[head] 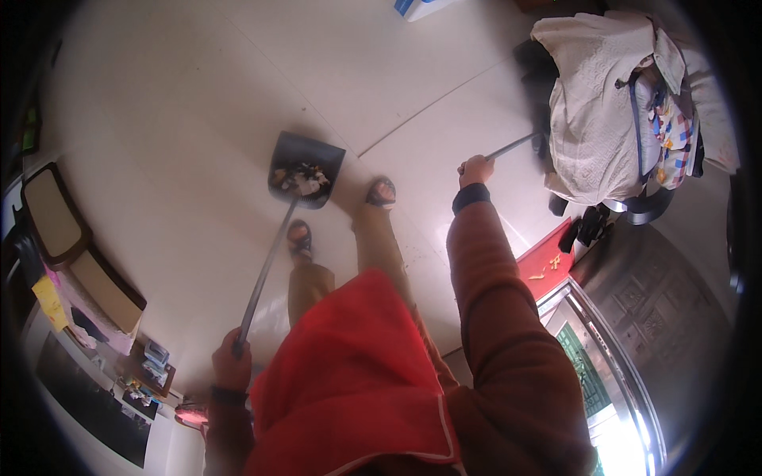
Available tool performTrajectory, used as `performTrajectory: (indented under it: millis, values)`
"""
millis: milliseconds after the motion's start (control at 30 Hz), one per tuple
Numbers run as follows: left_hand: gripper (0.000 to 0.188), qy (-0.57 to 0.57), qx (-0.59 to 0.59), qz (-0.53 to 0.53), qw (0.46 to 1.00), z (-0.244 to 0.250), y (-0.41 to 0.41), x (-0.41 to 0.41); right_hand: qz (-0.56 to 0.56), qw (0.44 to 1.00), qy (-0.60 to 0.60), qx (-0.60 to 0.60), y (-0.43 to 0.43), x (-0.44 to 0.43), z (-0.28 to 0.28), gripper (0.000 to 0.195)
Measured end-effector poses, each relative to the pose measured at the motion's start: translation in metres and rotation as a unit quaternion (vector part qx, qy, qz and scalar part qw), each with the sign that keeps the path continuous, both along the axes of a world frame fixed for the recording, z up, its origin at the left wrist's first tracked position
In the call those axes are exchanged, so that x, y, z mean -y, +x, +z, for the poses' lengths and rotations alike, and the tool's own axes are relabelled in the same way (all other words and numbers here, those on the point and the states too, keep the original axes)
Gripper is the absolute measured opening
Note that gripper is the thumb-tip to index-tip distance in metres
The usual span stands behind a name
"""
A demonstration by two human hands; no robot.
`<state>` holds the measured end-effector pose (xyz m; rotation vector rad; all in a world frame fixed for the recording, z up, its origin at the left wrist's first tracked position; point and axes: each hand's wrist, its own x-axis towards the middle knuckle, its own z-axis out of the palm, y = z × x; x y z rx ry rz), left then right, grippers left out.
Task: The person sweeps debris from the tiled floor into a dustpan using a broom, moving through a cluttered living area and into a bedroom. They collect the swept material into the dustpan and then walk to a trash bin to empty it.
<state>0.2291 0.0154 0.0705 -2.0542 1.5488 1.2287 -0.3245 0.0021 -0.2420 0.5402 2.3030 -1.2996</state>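
Note:
My left hand (232,360) is closed around the top of a long grey handle (265,271). At its lower end a black dustpan (297,152) rests on or just above the floor, in front of my feet. Pale scraps and dark bits of litter (303,180) lie inside the pan, near its back. Out to the right, my right hand (476,171) grips a second grey pole (512,146). The pole's far end disappears beside a cloth-draped chair or rack, so whatever it carries is hidden.
Off-white cloth (595,107) covers the furniture at the right, with black shoes (586,226) below. A red doormat (547,262) lies by a metal-framed doorway (595,351). Cushioned seating (56,214) lines the left. Small dark crumbs (417,253) dot the pale tile floor (178,119).

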Motion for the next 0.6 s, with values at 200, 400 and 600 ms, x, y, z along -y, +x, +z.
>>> performTrajectory:
  millis: [200,400,600]
  values:
    - [0.030,0.004,-0.009,-0.014,1.000,-0.002,0.004,0.000,0.203,0.969,0.141,-0.004,0.018,-0.040,0.012,0.047]
    - [0.029,-0.019,-0.034,-0.043,0.998,-0.009,0.016,0.005,0.343,0.907,0.234,-0.069,0.010,-0.136,0.005,0.047]
    - [0.030,-0.007,-0.022,-0.038,0.999,-0.004,0.027,0.004,0.496,0.828,0.262,-0.024,0.070,-0.194,0.098,0.051]
